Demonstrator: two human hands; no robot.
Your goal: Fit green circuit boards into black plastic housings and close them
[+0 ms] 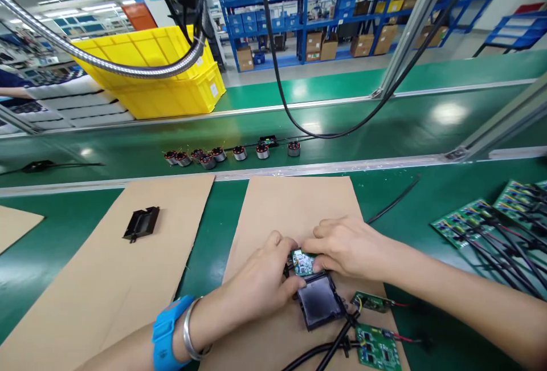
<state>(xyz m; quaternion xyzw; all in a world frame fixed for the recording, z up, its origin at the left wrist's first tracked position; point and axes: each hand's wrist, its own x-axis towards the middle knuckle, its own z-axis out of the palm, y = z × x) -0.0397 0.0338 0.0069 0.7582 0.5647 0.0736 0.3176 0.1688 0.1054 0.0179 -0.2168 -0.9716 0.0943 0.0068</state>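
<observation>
A small circuit board [303,263] sits between my two hands over the brown cardboard sheet [299,200]. My left hand [267,271] grips it at the left side, thumb resting near the edge of a black plastic case [319,301]. From the right, my right hand [348,245] pinches the same board with thumb and bent fingers. The open case lies just below the board, its flat dark inside facing up. Beside it are a narrow green board [372,302] and a larger green board [379,348], both wired to black cables [337,342]. My fingertips partly hide the held board's edges.
Another black case [141,223] lies on the left cardboard [149,280]. Several small motors [240,153] stand in a row behind the metal rail [299,170]. Wired green boards [464,223] lie at right. A black cable [277,80] hangs ahead, near a yellow crate [171,92].
</observation>
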